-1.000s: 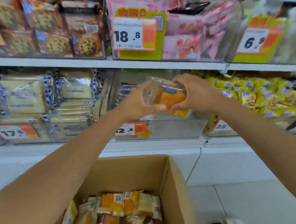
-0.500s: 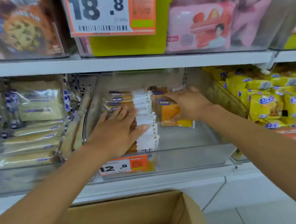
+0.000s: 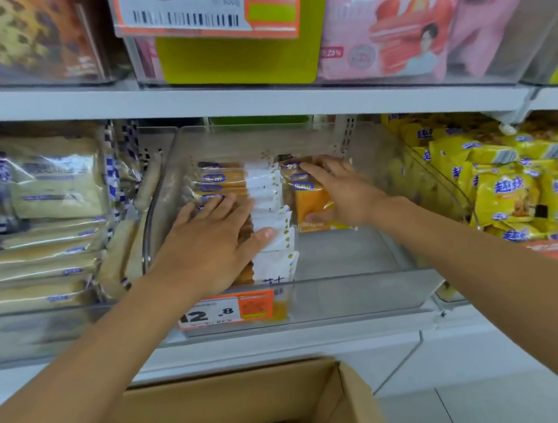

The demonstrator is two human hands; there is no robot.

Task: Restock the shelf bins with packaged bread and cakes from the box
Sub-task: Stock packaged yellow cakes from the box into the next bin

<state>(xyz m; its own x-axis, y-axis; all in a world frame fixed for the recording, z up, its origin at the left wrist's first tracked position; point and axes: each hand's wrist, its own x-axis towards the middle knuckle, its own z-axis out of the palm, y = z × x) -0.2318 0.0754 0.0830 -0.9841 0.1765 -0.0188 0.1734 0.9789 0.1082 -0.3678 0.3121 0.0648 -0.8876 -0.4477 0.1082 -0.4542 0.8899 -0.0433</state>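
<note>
while pale bread packs [image 3: 54, 186] sit stacked far left, the left hand [image 3: 212, 249] lies flat, fingers straight, on the row of cakes [image 3: 229, 182] in the clear bin [image 3: 348, 293]; just right, the right hand [image 3: 341, 194] pinches an orange cake pack [image 3: 311, 204], thumb against fingers, inside that same bin.

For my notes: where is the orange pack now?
Head view: orange pack sits in the clear bin, gripped by the right hand, right of the stacked row.
</note>
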